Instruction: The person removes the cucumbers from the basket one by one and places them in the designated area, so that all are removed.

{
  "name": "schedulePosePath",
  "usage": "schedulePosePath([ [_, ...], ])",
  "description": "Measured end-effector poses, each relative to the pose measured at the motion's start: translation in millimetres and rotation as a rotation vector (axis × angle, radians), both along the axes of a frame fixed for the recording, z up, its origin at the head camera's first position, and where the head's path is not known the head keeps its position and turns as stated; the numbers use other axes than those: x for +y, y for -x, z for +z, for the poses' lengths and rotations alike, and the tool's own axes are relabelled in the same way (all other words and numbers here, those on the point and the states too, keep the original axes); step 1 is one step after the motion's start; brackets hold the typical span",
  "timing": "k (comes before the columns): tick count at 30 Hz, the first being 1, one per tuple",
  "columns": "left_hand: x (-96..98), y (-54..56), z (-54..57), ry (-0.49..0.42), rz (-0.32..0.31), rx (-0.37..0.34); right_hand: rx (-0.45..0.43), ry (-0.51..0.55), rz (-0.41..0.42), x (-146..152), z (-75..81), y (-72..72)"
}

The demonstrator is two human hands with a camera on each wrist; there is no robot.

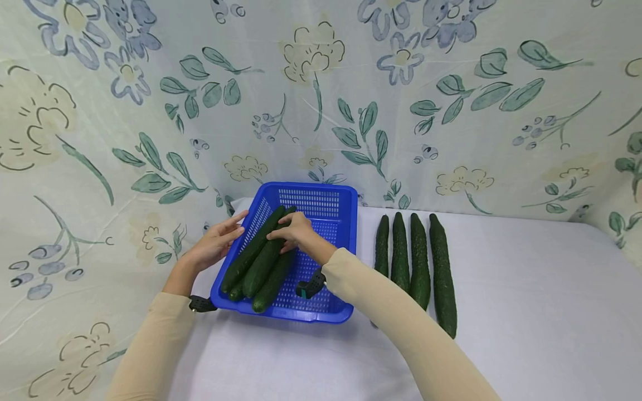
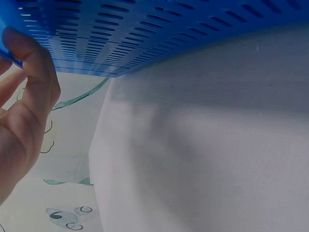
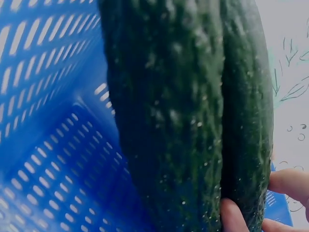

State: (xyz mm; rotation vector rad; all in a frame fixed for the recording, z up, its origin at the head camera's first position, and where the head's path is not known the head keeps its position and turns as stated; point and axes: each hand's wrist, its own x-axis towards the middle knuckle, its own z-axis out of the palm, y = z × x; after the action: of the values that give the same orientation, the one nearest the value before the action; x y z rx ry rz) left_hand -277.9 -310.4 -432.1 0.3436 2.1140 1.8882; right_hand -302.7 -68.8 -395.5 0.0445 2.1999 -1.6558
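Note:
A blue plastic basket [image 1: 351,223] with slotted walls holds several dark green cucumbers [image 1: 258,273] along its left side. Over these, my right hand [image 1: 298,231] reaches in and grips one cucumber [image 3: 246,116], with a fingertip in the groove between it and its neighbour. Its lower end lies beside the others. At the basket's left rim is my left hand [image 1: 218,242], and the left wrist view shows its bent fingers [image 2: 36,72] holding that rim. The right part of the basket floor is bare.
Several more cucumbers [image 1: 441,273] lie in a row on the white tablecloth [image 1: 531,278] right of the basket; my right sleeve [image 1: 386,306] covers part of them. A floral curtain [image 1: 311,100] hangs behind and at the left.

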Motion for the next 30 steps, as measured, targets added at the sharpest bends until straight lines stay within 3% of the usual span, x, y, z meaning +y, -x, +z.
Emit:
schedulePosePath([
  [6, -1.1, -0.4, 0.0, 0.015, -0.002, 0.020, -0.080, 0.121, -0.015, 5, 3.4, 0.4],
  [17, -0.5, -0.1, 3.4, -0.003, 0.007, -0.013, -0.181, 0.267, -0.017, 13, 10.0, 3.0],
  [30, 0.3, -0.4, 2.5, -0.015, 0.003, -0.017, -0.177, 0.304, 0.013, 19, 12.4, 3.2],
])
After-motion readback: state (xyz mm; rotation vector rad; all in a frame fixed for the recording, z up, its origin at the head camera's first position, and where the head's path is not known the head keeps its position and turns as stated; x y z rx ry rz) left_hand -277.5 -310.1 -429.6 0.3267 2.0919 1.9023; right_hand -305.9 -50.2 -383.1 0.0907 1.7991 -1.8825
